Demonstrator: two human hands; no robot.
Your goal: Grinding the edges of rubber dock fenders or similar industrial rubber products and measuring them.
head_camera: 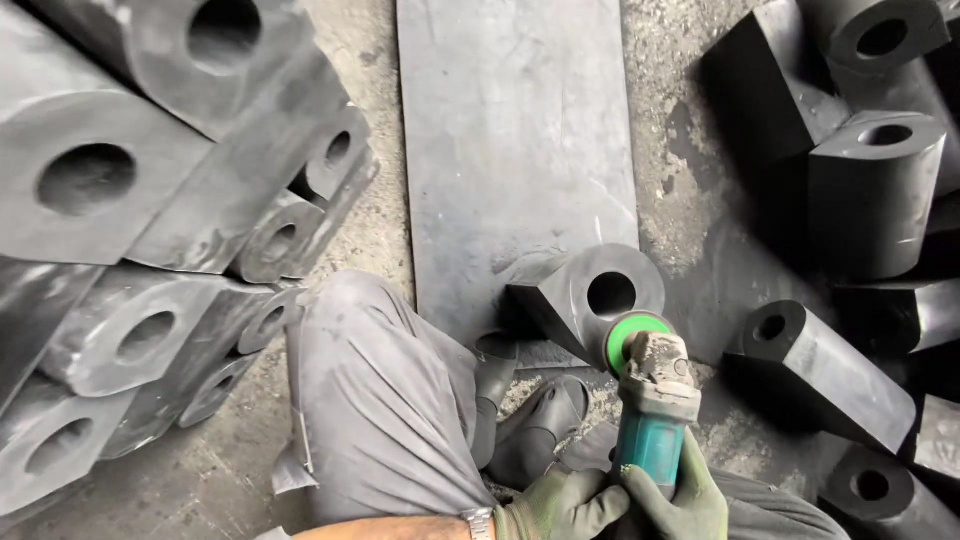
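left hand (560, 505) | right hand (675, 500) | both clamped on teal grinder (655, 420) (gloved)

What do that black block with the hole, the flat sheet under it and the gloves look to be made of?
Block: likely moulded rubber, matte black with a dull sheen and rounded edges. Sheet: dark grey, flat, scuffed; rubber or metal, hard to tell. Gloves, left hand, right hand: green knitted fabric, grimy.

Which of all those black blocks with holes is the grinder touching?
The lone black block lying on the flat sheet, right at the teal grinder; the others sit stacked or scattered aside.
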